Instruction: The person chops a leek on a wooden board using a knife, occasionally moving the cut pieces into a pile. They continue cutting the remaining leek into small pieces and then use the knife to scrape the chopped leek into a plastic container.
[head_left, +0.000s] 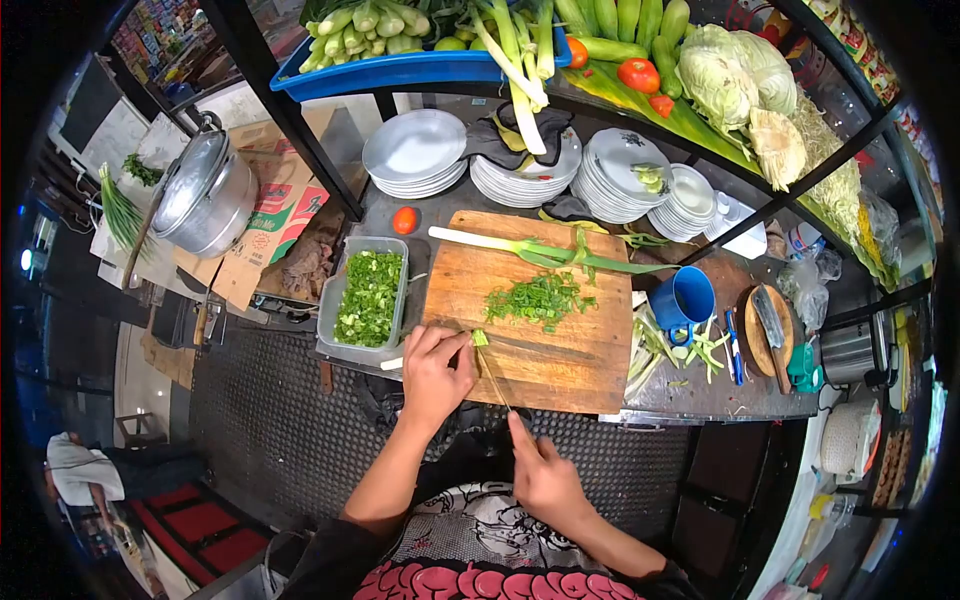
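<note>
My left hand (438,368) presses a leek (392,364) against the near left part of the wooden cutting board (585,375); its white end pokes out to the left and its cut green end shows by my fingertips. In my right hand (548,478) is a knife (493,378), its thin blade angled up to that cut end. Chopped green leek (540,300) lies in a loose pile mid-board. Behind the pile, a whole leek (480,238) stretches across the board. A clear plastic container (327,312) left of the board holds more chopped greens (370,295).
Stacked white plates (415,150) line the back, near a tomato (405,220). Right of the board stand a blue mug (685,297), trimmings (648,350) and a cleaver (768,320) on a round board. A blue vegetable tray (400,78) and black frame bars hang over the far side.
</note>
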